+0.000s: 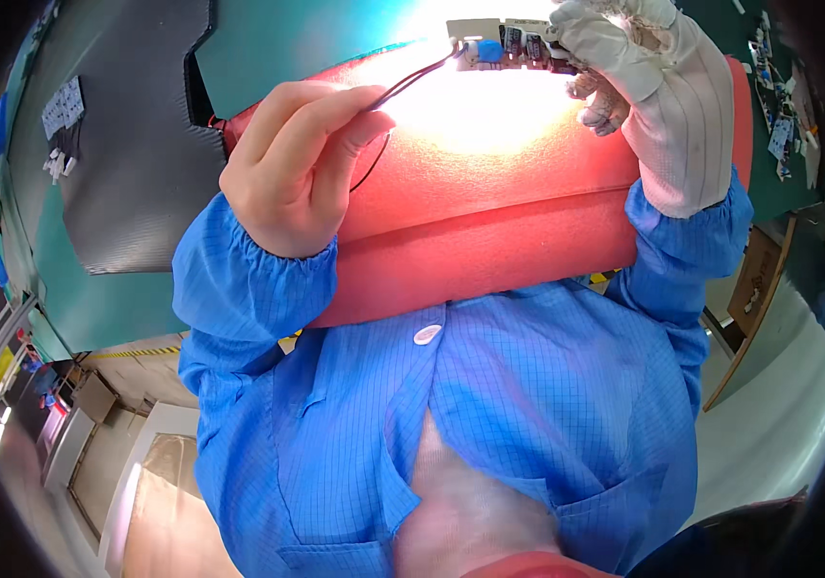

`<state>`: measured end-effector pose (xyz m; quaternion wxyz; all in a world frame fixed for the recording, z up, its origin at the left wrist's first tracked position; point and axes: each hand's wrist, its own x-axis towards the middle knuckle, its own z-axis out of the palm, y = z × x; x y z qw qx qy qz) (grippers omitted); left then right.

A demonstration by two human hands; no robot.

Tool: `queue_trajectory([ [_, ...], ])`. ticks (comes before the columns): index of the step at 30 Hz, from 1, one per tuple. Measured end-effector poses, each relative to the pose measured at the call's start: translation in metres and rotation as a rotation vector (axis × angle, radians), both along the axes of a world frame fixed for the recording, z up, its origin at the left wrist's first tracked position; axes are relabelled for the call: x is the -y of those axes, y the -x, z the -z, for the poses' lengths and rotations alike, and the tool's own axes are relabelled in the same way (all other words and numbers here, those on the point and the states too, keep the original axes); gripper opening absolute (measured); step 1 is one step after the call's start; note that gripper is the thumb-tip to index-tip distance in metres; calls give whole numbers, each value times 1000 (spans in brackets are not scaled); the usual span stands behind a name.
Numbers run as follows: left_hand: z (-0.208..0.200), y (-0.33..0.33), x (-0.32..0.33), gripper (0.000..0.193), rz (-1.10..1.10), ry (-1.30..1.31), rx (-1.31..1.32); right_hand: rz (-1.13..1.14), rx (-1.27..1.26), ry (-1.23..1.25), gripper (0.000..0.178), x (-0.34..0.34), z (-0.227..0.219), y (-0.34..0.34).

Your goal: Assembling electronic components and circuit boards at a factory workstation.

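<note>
Near the top edge, a small circuit board [482,30] carries a blue component, several dark cylindrical capacitors and other parts. My right hand [663,96], in a white glove with worn, dirty fingertips, grips the board by its right end. Thin black wires [419,73] run from the board's left end down to my bare left hand [292,159]. Its thumb and forefinger pinch them together, and a loose length hangs below the thumb. Strong glare around the board washes out part of its lower edge.
Under my hands lies a red padded cloth [489,231] on the green tabletop [287,39]. A black sheet [143,164] covers the left side, with several white boards [64,108] on it. More small boards [780,135] lie at the far right.
</note>
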<state>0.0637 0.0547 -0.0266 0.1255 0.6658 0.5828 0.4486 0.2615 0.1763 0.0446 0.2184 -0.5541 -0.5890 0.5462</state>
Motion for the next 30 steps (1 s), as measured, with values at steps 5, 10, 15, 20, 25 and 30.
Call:
queue_trajectory([
  [5, -2, -1, -1, 19, -23, -26, -14, 1, 0, 66, 21, -1, 2, 2],
  [10, -2, 0, -3, 19, -10, -21, 33, -32, 11, 87, 19, -2, 0, 5],
  [15, -7, 0, -4, 19, 17, -41, -47, -40, 72, 98, 20, -2, -4, 5],
  [20, -8, 0, -3, 19, 24, -40, -60, -8, 0, 40, 21, 2, -1, 2],
  [25, -9, -1, -3, 19, 36, -37, -82, 28, -16, -13, 20, 5, 0, 2],
  [30, -8, -2, -3, 21, -11, -19, -100, 8, 22, -88, 21, 3, 3, 1],
])
